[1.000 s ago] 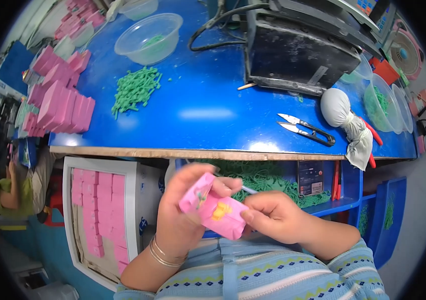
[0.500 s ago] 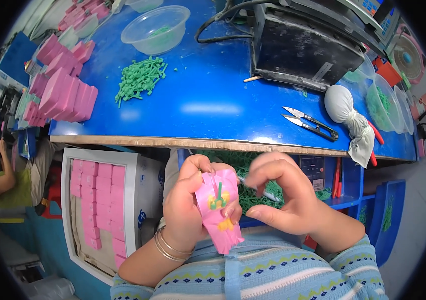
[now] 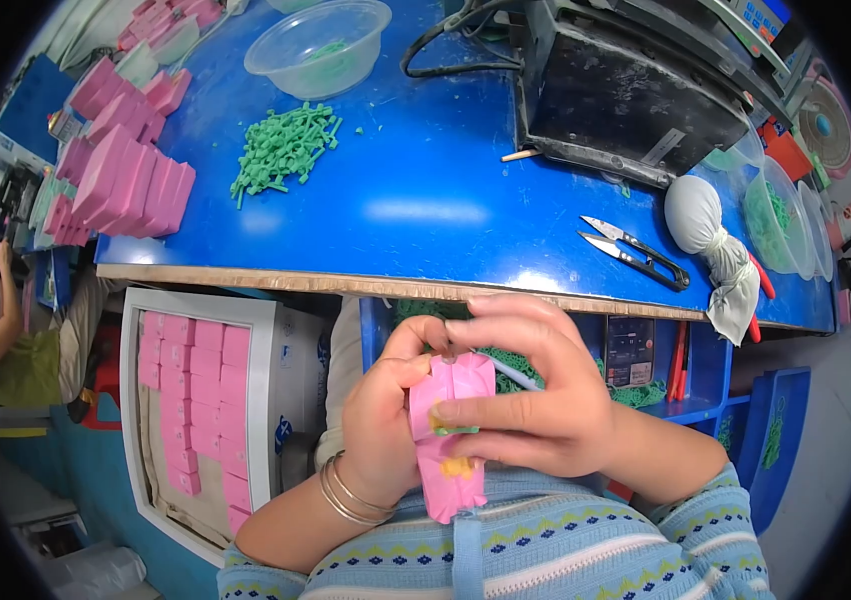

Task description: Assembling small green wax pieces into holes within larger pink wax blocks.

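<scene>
My left hand (image 3: pixel 381 420) grips a soft pink mold (image 3: pixel 449 468) with yellow patches, its thumb at the mold's upper edge. Against the mold, the right hand (image 3: pixel 546 405) pinches a small green plastic piece (image 3: pixel 458 431) between thumb and fingers, most of it covered. A thin pale stick-like tool (image 3: pixel 511 371) passes beneath the right hand's fingers; its ends are hidden. Both hands are above my lap, just in front of the table edge.
On the blue table (image 3: pixel 426 150) lie a pile of green pieces (image 3: pixel 286 150), thread snips (image 3: pixel 636 252) and a white cloth bundle (image 3: pixel 696 215). Pink blocks (image 3: pixel 136 185) are stacked at left. A white-framed box (image 3: pixel 271 400) holds pink blocks; an open blue drawer (image 3: pixel 376 325) holds green pieces.
The right hand has moved left onto the mold, and its fingers have closed on the green piece that stood up from it. The view has shifted slightly.
</scene>
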A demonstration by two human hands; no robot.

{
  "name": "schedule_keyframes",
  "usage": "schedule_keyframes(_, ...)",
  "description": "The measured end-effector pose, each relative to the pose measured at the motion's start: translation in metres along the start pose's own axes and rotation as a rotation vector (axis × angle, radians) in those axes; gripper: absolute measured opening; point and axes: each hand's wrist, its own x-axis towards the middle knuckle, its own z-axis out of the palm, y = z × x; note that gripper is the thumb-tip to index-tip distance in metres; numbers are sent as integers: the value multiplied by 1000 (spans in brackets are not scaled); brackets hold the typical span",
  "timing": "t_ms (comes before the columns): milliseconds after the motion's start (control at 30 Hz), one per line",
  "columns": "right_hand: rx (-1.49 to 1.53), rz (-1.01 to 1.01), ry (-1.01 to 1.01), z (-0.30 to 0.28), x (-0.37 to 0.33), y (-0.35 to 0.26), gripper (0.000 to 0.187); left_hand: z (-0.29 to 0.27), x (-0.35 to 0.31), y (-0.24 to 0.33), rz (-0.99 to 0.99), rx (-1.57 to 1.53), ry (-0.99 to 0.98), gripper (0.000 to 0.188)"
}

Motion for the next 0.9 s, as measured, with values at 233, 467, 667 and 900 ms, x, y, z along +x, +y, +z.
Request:
schedule_keyframes(233, -93, -201, 163, 13, -4, 5, 22, -1, -2, 1, -120, -97, -70, 15)
schedule_keyframes(467, 66, -72, 143, 18, -9, 2, 20, -1, -4, -4, -57, -218, -26, 15)
schedule_keyframes(667, 113, -64, 145, 11, -10, -6, 22, -5, -2, -1, -24, -210, -193, 19)
schedule_keyframes(900, 145, -57, 89, 5, -11, -7, 24, -7, -3, -4, -18, -240, -197, 21)
